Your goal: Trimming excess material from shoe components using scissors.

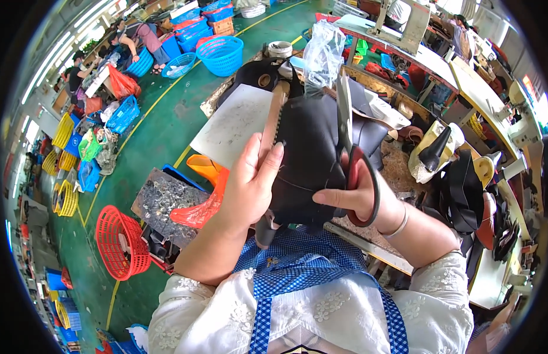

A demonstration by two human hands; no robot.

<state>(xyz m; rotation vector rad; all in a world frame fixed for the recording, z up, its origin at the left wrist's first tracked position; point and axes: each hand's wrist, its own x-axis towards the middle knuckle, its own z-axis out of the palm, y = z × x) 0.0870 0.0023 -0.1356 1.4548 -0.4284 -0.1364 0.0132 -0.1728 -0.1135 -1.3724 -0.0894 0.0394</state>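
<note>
Between my two hands a black leather piece (309, 147) is held up in front of my apron. Along its left side runs a tan strip (275, 118) with a dark toothed edge. My left hand (251, 177) grips that side, thumb on the front and fingers behind. The right hand (356, 192) has a pair of scissors (345, 115) in its grip, with dark, red-lined handle loops round the fingers and blades pointing away from me. The right thumb also presses on the leather's lower right. Whether the blades touch the leather, I cannot tell.
A white board (233, 127) lies on the worktable beyond my left hand, near more black leather (368, 138) and a clear plastic bag (324, 56). A black cone (436, 147) stands at the right. Left on the green floor are a red basket (117, 242) and blue baskets (221, 56).
</note>
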